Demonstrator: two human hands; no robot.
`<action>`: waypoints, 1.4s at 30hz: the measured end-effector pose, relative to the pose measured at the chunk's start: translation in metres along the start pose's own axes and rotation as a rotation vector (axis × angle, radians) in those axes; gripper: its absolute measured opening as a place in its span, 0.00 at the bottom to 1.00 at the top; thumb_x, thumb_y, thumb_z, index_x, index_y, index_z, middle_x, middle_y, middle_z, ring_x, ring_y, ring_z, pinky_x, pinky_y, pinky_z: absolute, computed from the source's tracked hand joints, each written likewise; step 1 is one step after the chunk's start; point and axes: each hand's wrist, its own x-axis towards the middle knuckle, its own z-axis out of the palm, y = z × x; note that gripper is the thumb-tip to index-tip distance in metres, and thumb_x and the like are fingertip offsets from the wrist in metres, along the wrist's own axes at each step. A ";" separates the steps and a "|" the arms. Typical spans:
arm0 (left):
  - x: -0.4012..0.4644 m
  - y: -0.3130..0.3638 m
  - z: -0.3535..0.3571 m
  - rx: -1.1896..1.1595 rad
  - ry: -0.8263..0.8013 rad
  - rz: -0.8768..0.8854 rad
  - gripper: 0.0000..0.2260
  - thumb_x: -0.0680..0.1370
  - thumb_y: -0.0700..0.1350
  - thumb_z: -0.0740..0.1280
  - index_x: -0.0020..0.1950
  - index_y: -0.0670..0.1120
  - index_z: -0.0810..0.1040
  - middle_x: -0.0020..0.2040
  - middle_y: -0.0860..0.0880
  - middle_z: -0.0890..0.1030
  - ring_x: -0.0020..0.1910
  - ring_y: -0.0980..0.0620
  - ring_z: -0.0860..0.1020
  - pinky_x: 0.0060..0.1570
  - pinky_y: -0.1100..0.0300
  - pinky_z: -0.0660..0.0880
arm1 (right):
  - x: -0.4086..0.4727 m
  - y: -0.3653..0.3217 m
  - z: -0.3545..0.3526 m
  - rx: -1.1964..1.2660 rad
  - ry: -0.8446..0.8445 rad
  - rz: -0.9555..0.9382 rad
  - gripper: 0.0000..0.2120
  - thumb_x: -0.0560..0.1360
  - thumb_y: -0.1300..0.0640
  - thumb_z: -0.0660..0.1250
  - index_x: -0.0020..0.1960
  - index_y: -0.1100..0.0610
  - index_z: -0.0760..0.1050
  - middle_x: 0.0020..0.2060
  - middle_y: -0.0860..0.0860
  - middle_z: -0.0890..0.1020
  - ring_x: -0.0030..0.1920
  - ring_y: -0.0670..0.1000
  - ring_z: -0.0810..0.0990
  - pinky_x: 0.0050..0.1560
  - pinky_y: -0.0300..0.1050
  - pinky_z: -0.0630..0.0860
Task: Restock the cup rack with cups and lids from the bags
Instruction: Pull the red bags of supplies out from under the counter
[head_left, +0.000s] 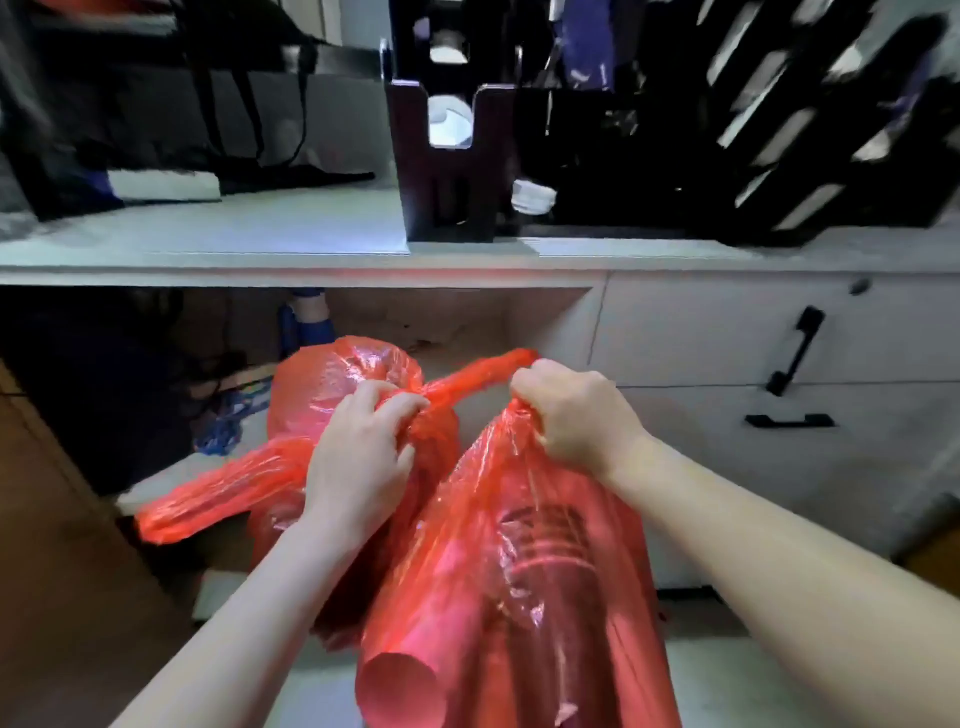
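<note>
i'm untying the red bag (519, 561) at frame centre: left hand (358, 457) pinching the knot, right hand (566, 410) gripping a handle. next i'm pulling out cups for the rack (447, 171), upper centre.

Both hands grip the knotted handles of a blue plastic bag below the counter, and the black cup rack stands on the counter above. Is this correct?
Not quite: the bag is red, not blue, as the head view shows. The left hand and right hand do grip its knotted handles below the counter, with the black cup rack above.
</note>
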 end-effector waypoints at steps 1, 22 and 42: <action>-0.004 0.019 -0.001 -0.029 -0.016 0.037 0.15 0.69 0.34 0.68 0.54 0.45 0.81 0.51 0.44 0.77 0.51 0.41 0.76 0.49 0.50 0.73 | -0.015 0.003 -0.020 -0.038 0.017 0.032 0.18 0.69 0.53 0.53 0.40 0.63 0.76 0.34 0.61 0.77 0.30 0.63 0.79 0.26 0.56 0.76; 0.126 0.473 0.169 -0.522 -0.215 0.470 0.14 0.73 0.36 0.66 0.56 0.49 0.80 0.51 0.57 0.71 0.50 0.55 0.73 0.49 0.65 0.64 | -0.234 0.287 -0.336 -0.474 0.245 0.682 0.11 0.70 0.64 0.56 0.45 0.64 0.76 0.41 0.61 0.79 0.40 0.64 0.78 0.40 0.51 0.70; 0.370 0.793 0.171 -0.451 -0.391 0.545 0.15 0.74 0.36 0.64 0.58 0.47 0.81 0.56 0.48 0.77 0.57 0.48 0.74 0.54 0.59 0.67 | -0.231 0.535 -0.647 -0.584 0.302 1.112 0.09 0.76 0.63 0.55 0.44 0.59 0.74 0.41 0.57 0.78 0.42 0.63 0.76 0.42 0.53 0.74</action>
